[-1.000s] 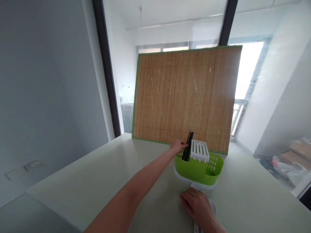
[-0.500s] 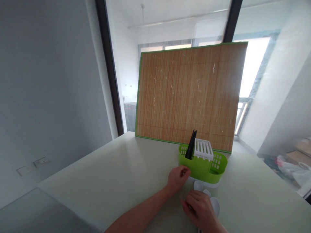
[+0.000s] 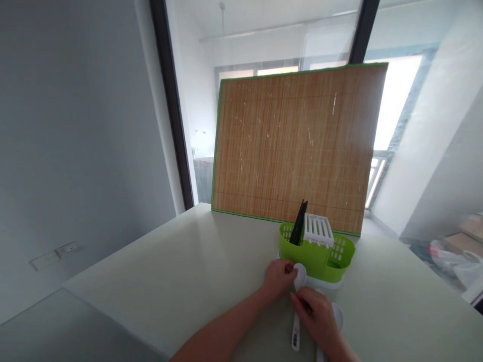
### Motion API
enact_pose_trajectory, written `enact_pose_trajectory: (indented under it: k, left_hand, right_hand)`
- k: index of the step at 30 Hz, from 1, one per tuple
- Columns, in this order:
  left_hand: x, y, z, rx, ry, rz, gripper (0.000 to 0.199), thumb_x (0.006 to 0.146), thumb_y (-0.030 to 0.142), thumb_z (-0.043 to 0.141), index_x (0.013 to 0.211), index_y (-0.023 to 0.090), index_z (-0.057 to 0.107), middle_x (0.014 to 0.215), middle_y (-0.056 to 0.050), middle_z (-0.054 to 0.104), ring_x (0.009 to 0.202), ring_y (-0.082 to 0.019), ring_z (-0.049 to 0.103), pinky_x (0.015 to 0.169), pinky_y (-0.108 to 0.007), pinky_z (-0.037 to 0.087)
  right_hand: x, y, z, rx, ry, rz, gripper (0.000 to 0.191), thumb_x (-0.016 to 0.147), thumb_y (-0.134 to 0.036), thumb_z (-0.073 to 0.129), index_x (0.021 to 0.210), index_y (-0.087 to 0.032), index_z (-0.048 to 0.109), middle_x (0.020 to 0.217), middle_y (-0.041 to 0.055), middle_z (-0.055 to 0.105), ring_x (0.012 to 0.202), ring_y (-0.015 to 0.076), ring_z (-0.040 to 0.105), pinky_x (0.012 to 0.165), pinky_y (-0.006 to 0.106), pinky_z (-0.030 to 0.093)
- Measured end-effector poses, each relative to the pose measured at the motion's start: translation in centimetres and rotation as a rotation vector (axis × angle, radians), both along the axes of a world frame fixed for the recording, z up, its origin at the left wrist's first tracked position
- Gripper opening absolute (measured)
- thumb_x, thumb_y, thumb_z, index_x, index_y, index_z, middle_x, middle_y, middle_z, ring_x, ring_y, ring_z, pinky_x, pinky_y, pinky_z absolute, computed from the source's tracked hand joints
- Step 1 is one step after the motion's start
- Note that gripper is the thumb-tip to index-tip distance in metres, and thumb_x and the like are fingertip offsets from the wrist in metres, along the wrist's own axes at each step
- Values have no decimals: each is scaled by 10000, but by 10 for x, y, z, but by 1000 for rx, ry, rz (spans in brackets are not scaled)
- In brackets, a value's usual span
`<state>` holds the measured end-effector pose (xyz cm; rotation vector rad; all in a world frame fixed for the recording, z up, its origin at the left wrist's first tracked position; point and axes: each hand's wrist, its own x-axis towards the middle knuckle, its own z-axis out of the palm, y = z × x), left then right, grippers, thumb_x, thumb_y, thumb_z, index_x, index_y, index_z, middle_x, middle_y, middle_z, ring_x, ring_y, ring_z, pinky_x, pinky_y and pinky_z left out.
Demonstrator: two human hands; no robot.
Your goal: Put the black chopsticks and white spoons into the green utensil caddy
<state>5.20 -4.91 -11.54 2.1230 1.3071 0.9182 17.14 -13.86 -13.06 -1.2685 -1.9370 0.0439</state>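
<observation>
A white spoon is held up off the table, bowl toward the basket and handle toward me. My right hand pinches it near the neck. My left hand has its fingers closed at the left edge of the spoon's bowl, seemingly touching it. Beyond my hands stands a green basket on a white base, with black chopsticks upright in its left part and a white slotted rack at its middle. Another white spoon lies partly hidden behind my right hand.
The white table spreads under everything. A bamboo mat with green edging stands upright behind the basket, against the glass. A grey wall rises at the left. Boxes and bags sit at the far right.
A white spoon has come up in my right hand, its bowl now beside my left fingers. Both hands have shifted slightly right, and my right hand has moved a little toward the basket.
</observation>
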Motion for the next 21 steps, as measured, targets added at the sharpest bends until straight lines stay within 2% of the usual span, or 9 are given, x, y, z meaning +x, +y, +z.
enact_pose_trajectory:
  k: [3,5,8,9,12,14,21]
  left_hand:
    - [-12,1,20,121,-285,63,228,823,360,462,763,193,606,622,29,581,561,-97,512,534,-206,396]
    - [-16,-3,30,175,-406,86,233,841,369,449,790,190,590,636,27,574,561,-89,502,538,-196,400]
    - [-18,-14,37,257,-436,69,213,844,363,461,817,198,593,674,18,583,590,-91,508,565,-194,410]
    - [-18,-17,37,285,-420,57,205,843,357,466,822,201,597,680,15,583,602,-93,511,577,-195,413]
    - [-17,-24,36,345,-363,28,194,844,338,465,828,206,606,676,10,577,616,-97,514,593,-199,418]
    - [-18,-26,35,373,-335,21,194,846,329,462,831,205,610,669,5,574,617,-99,515,598,-204,422]
    - [-18,-26,37,408,-283,9,187,848,334,464,830,216,609,670,-3,592,622,-109,532,625,-221,435]
  right_hand:
    - [4,3,-2,-81,182,-98,228,874,-411,450,733,-232,432,560,-64,460,492,110,451,498,215,331]
    - [5,6,-3,-99,247,-138,202,862,-437,454,858,-236,443,562,-78,447,485,116,456,492,212,354]
    - [6,9,-4,-126,240,-138,301,862,-440,441,1071,-223,433,579,-79,467,496,129,480,502,220,374]
    - [6,10,-5,-145,216,-123,313,867,-440,433,1091,-222,444,583,-75,486,498,132,489,503,223,374]
    - [6,11,-6,-191,111,-94,270,878,-454,413,918,-228,554,570,-53,539,496,134,506,489,228,352]
    - [6,11,-6,-194,58,-101,305,881,-464,406,787,-227,573,563,-40,560,495,135,508,480,232,335]
    - [6,11,-4,-203,39,-101,334,890,-468,399,720,-222,547,567,-33,576,500,138,514,481,236,312]
